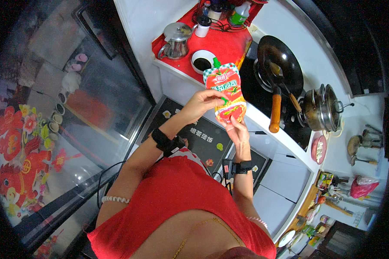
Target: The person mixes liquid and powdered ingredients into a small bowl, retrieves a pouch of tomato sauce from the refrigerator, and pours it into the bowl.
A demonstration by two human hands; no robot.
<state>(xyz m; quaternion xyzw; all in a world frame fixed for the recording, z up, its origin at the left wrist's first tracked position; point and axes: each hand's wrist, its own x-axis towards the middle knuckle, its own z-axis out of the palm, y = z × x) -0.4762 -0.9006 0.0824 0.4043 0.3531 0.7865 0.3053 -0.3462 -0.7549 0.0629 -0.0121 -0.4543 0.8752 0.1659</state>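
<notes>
My right hand (238,132) grips the bottom end of a red ketchup pouch (226,85), which is held up with its green spout (216,62) pointing away from me. The fingertips of my left hand (206,103) pinch a small green piece (225,101) that looks like a screw cap, in front of the pouch's lower half. Just beyond the spout, on the red-covered counter (227,45), stands a white bowl (196,55) of dark liquid. The pouch hides part of the counter edge.
A steel pot with a lid (176,40) stands left of the bowl. On the cooktop (249,76) to the right are a wok (290,53) with a spatula and a lidded pot (322,108). A glass door (100,94) is at the left.
</notes>
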